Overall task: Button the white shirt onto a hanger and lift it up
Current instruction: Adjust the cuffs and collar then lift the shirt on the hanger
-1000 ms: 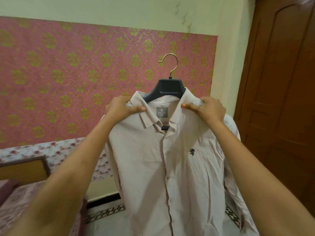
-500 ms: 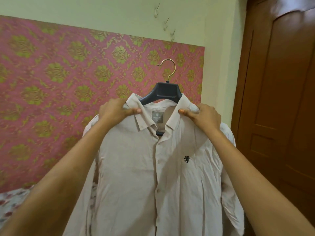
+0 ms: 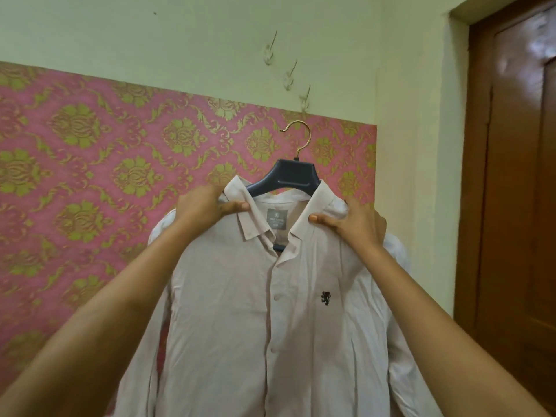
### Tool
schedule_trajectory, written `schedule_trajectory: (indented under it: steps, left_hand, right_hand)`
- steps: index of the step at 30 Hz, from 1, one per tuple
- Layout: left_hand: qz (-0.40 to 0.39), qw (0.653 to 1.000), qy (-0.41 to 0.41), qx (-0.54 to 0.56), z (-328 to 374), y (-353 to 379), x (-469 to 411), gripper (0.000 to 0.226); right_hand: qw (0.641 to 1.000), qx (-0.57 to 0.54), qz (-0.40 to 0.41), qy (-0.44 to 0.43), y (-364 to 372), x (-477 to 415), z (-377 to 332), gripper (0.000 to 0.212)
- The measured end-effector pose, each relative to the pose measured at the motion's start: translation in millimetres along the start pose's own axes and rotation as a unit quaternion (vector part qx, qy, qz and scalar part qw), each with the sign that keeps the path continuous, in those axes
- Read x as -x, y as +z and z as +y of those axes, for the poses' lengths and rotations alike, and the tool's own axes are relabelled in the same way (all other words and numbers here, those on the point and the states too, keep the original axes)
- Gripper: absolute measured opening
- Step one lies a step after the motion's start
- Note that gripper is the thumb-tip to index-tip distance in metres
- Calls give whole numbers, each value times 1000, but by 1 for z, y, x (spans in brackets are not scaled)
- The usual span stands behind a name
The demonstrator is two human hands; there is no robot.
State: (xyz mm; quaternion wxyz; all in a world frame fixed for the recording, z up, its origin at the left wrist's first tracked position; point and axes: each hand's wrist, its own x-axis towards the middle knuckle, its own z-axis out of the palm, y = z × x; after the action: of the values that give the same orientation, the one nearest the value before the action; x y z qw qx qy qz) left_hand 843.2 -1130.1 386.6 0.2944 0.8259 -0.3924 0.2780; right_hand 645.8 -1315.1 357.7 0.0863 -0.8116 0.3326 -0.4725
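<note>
The left hand pinches the left shoulder of the white shirt beside the collar; the right hand pinches the right shoulder. The shirt hangs buttoned on a dark hanger, in the air before the pink wallpaper.

Pink-and-gold wallpaper, three wall hooks above it, wooden door beside.

The shirt runs off the bottom edge, so you can't see its hem; it hides the hanger's arms. The label text is unreadable.
</note>
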Motion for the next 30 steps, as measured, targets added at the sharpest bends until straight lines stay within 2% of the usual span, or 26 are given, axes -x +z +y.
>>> schedule_trajectory:
  steps: [3, 7, 14, 17, 21, 26, 30]
  left_hand:
    - [39, 999, 3, 10, 11, 17, -44, 61]
    - [82, 997, 9, -4, 16, 23, -98, 60]
    - [177, 975, 41, -125, 5, 10, -210, 55]
    - [213, 964, 73, -143, 3, -1, -252, 54]
    - [254, 939, 71, -220, 10, -25, -315, 60]
    - [260, 930, 59, -254, 23, -49, -365, 62]
    - [261, 919, 50, -292, 23, -58, -395, 68]
  right_hand:
    - [999, -22, 19, -15, 20, -59, 13, 68]
    - [998, -27, 49, -35, 38, -125, 9, 70]
    - [986, -23, 121, -111, 69, -236, -34, 98]
    - [979, 52, 169, -104, 72, -275, -46, 85]
    - [969, 68, 214, -104, 68, -332, -69, 76]
    - [972, 86, 198, -92, 57, -383, -93, 78]
    - [974, 108, 176, -95, 52, -415, -104, 72]
